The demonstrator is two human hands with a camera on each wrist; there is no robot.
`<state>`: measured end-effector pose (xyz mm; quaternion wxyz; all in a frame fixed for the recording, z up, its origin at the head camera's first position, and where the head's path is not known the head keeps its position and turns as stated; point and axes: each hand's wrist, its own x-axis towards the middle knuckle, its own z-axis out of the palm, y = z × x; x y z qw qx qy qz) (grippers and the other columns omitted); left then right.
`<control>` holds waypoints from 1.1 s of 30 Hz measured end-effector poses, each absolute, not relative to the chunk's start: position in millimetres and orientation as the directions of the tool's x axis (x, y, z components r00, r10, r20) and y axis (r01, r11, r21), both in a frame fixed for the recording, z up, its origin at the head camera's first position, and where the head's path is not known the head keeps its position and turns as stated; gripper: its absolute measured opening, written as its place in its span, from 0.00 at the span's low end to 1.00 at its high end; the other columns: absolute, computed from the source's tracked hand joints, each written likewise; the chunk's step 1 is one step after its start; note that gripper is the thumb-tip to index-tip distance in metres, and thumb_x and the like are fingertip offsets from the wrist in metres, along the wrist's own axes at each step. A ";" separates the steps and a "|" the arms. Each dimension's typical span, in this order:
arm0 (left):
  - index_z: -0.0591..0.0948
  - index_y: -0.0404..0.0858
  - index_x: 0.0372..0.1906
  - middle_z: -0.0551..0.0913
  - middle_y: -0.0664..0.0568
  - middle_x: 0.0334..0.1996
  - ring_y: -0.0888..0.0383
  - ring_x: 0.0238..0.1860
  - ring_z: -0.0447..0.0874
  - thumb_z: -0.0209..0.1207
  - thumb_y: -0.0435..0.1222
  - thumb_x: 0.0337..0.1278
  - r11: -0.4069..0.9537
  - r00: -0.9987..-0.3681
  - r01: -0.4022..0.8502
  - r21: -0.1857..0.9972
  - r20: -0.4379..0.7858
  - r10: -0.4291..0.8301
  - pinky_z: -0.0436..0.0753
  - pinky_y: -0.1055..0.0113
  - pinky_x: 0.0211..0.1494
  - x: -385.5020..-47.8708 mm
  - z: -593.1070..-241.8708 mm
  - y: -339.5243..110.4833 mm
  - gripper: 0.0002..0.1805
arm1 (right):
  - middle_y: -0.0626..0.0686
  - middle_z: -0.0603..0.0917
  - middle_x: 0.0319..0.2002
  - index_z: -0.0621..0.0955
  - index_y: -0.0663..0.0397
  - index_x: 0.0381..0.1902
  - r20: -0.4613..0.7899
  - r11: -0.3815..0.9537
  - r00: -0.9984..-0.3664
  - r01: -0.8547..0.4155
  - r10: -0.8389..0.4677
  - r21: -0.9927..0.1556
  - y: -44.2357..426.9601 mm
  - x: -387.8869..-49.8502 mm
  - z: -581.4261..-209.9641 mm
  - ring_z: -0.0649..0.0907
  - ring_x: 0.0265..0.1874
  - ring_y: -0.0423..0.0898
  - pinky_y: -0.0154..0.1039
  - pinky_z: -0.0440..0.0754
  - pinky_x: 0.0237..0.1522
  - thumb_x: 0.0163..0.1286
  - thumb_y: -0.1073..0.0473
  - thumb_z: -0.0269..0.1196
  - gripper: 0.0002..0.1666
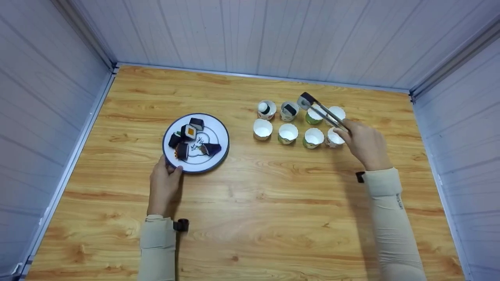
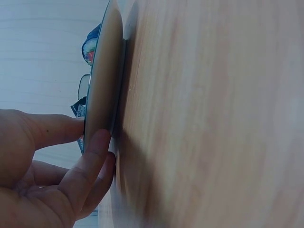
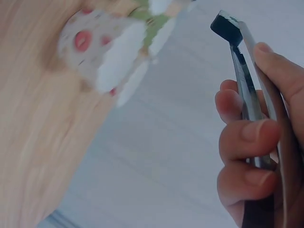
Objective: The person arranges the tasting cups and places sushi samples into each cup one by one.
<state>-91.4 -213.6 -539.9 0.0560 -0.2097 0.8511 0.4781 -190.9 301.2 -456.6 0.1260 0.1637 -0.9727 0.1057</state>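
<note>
My left hand [image 1: 163, 185] pinches the near left rim of a white plate [image 1: 216, 130] with blue edging, thumb on top and fingers beneath, as the left wrist view shows. Several sushi pieces lie on the plate, among them a roll [image 1: 189, 132] with an orange centre. In my right hand [image 1: 367, 144] I grip metal tongs [image 1: 331, 116]. Their tips pinch a black-and-white sushi piece [image 3: 226, 29], held above the back row of paper cups. Beneath it, nearest, stands a green-patterned cup [image 1: 314, 117], partly hidden by the tongs.
Several paper cups stand in two rows right of the plate. The back-left cup [image 1: 272, 114] holds a white-and-black sushi piece [image 1: 264, 108]; the cup [image 1: 289, 116] beside it holds a dark-banded one [image 1: 289, 109]. Pale panel walls [image 1: 242, 35] enclose the wooden table [image 1: 254, 218] at the back and sides.
</note>
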 end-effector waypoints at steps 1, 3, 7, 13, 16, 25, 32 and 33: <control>0.56 0.35 0.78 0.65 0.37 0.72 0.45 0.70 0.65 0.53 0.31 0.73 0.454 -0.906 -0.411 0.791 -0.296 -0.303 0.68 0.53 0.70 -91.3 -539.7 -214.0 0.34 | 0.58 0.84 0.26 0.83 0.55 0.45 0.276 0.928 -0.918 -0.336 -0.284 -0.164 305.0 -190.4 -457.8 0.75 0.14 0.53 0.50 0.70 0.14 0.73 0.44 0.61 0.20; 0.56 0.35 0.78 0.65 0.37 0.72 0.45 0.70 0.65 0.53 0.31 0.73 0.453 -0.909 -0.403 0.795 -0.292 -0.296 0.68 0.53 0.70 -90.4 -539.0 -214.2 0.34 | 0.59 0.84 0.27 0.84 0.56 0.46 0.272 0.935 -0.925 -0.316 -0.265 -0.161 311.7 -189.7 -460.9 0.76 0.15 0.54 0.51 0.70 0.14 0.73 0.45 0.62 0.20; 0.55 0.35 0.78 0.64 0.37 0.72 0.45 0.70 0.65 0.53 0.32 0.73 0.448 -0.914 -0.395 0.802 -0.290 -0.285 0.68 0.53 0.71 -88.7 -538.1 -214.5 0.34 | 0.60 0.84 0.26 0.84 0.57 0.47 0.255 0.947 -0.937 -0.282 -0.239 -0.151 322.7 -188.3 -469.4 0.75 0.14 0.54 0.51 0.69 0.13 0.72 0.46 0.63 0.19; 0.57 0.34 0.77 0.67 0.37 0.70 0.45 0.69 0.67 0.54 0.31 0.72 0.449 -0.920 -0.374 0.812 -0.263 -0.290 0.69 0.54 0.70 -88.5 -540.2 -215.2 0.34 | 0.58 0.83 0.25 0.84 0.56 0.42 0.216 0.957 -0.954 -0.244 -0.207 -0.160 328.7 -189.0 -479.3 0.75 0.14 0.53 0.49 0.68 0.13 0.72 0.46 0.63 0.18; 0.57 0.34 0.77 0.66 0.37 0.71 0.46 0.70 0.65 0.54 0.31 0.72 0.452 -0.926 -0.358 0.817 -0.247 -0.287 0.69 0.54 0.70 -88.3 -541.9 -214.9 0.34 | 0.59 0.82 0.25 0.83 0.56 0.42 0.182 0.961 -0.964 -0.224 -0.194 -0.164 329.2 -190.3 -482.3 0.75 0.16 0.54 0.50 0.69 0.14 0.73 0.45 0.62 0.19; 0.57 0.34 0.78 0.67 0.37 0.70 0.45 0.69 0.67 0.54 0.31 0.72 0.438 -0.922 -0.368 0.820 -0.262 -0.284 0.70 0.55 0.69 -88.8 -542.8 -216.2 0.34 | 0.62 0.83 0.26 0.83 0.59 0.47 0.128 0.970 -0.974 -0.205 -0.189 -0.129 327.4 -192.4 -487.9 0.75 0.15 0.55 0.51 0.70 0.14 0.73 0.45 0.63 0.22; 0.57 0.34 0.77 0.67 0.37 0.70 0.46 0.69 0.68 0.54 0.30 0.72 0.437 -0.922 -0.369 0.820 -0.264 -0.282 0.70 0.55 0.69 -89.0 -542.6 -216.4 0.33 | 0.60 0.81 0.24 0.83 0.60 0.45 0.102 0.970 -0.978 -0.194 -0.180 -0.148 326.2 -192.4 -487.2 0.72 0.14 0.52 0.48 0.67 0.14 0.74 0.43 0.60 0.23; 0.57 0.34 0.77 0.67 0.37 0.70 0.45 0.69 0.68 0.54 0.30 0.72 0.438 -0.922 -0.368 0.820 -0.264 -0.282 0.70 0.55 0.69 -88.9 -542.7 -216.5 0.33 | 0.60 0.81 0.24 0.83 0.60 0.46 0.102 0.969 -0.979 -0.192 -0.178 -0.153 326.2 -192.7 -486.5 0.73 0.14 0.52 0.48 0.68 0.14 0.74 0.43 0.60 0.24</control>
